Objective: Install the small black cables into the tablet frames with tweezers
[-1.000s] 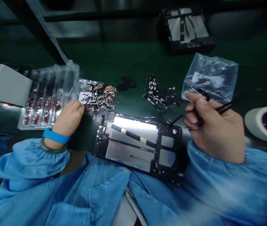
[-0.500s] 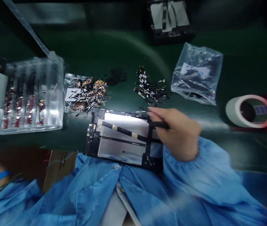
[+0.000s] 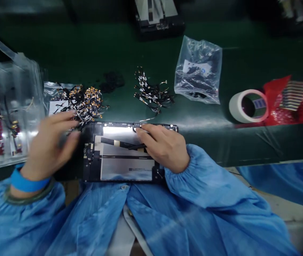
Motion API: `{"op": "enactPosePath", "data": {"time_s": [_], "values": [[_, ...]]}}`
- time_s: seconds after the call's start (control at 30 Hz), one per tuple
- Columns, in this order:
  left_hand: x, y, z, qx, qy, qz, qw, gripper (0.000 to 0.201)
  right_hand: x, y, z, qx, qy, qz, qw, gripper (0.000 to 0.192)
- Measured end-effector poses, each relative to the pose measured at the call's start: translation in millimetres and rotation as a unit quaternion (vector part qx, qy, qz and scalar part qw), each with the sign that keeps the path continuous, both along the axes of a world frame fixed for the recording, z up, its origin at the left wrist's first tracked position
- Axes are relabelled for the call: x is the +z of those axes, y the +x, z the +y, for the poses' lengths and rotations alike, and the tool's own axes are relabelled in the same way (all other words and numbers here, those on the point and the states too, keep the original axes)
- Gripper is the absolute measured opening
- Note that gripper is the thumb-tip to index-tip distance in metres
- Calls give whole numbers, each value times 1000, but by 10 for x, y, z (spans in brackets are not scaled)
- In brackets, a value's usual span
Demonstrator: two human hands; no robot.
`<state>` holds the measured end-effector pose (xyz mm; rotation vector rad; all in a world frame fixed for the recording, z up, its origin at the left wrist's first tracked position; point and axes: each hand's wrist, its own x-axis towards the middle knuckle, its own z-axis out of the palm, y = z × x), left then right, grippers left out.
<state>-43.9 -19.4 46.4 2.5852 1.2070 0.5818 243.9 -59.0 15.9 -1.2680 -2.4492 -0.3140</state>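
Observation:
An opened tablet (image 3: 126,169) lies in front of me, its inside facing up, with a silver plate, black flex cables and circuit boards. My right hand (image 3: 164,145) is closed over its upper right part, fingertips at the top edge. Black tweezers (image 3: 136,146) stick out leftward from under that hand; their tips are hidden. By the fingertips shows a small dark cable end (image 3: 134,129). My left hand (image 3: 51,145), blurred, is open with thumb and fingers apart, left of the tablet, beside a pile of small cables with gold ends (image 3: 91,101).
At left stands a clear compartment box (image 3: 28,89) with parts. Behind the tablet lie black-and-white cables (image 3: 153,94), dark small pieces (image 3: 111,81) and a plastic bag (image 3: 198,71). White tape (image 3: 236,106) and red wrap (image 3: 276,94) are at right; a black tray (image 3: 159,28) stands behind.
My left hand has come up from the lower left to beside the cable pile. My right hand has moved from above the tablet's right corner onto its top edge. The view has shifted right.

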Motion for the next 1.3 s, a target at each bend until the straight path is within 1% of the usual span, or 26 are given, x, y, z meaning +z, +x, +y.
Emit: {"op": "enactPosePath", "data": {"time_s": [0.07,0.13,0.23,0.33,0.47,0.53,0.67,0.8,1.03,1.3], "values": [[-91,303,151,-117,26,27,992,15,0,-18,5,-3,-4,-3,1000,24],[-150,537,230,-189,44,53,979,11,5,-35,15,-8,-9,-9,1000,23],[-207,726,271,-240,67,69,966,15,18,-56,28,-18,-12,-15,1000,23],[-249,762,285,-246,69,72,964,17,42,-62,24,-17,-6,-28,999,22],[-283,734,313,-234,34,43,971,20,97,-19,-28,-15,2,-51,999,24],[-293,722,324,-241,22,33,970,24,129,28,-70,-12,-7,-50,999,26],[-298,716,324,-263,28,43,963,33,165,135,-153,-5,-15,-46,999,24],[-295,718,313,-269,32,39,962,36,124,197,-190,3,2,-51,999,22],[-290,720,317,-262,30,41,964,37,-13,211,-157,-26,38,-42,998,20],[-274,734,324,-271,47,43,960,38,-22,190,-132,-26,61,-28,997,18]]}}
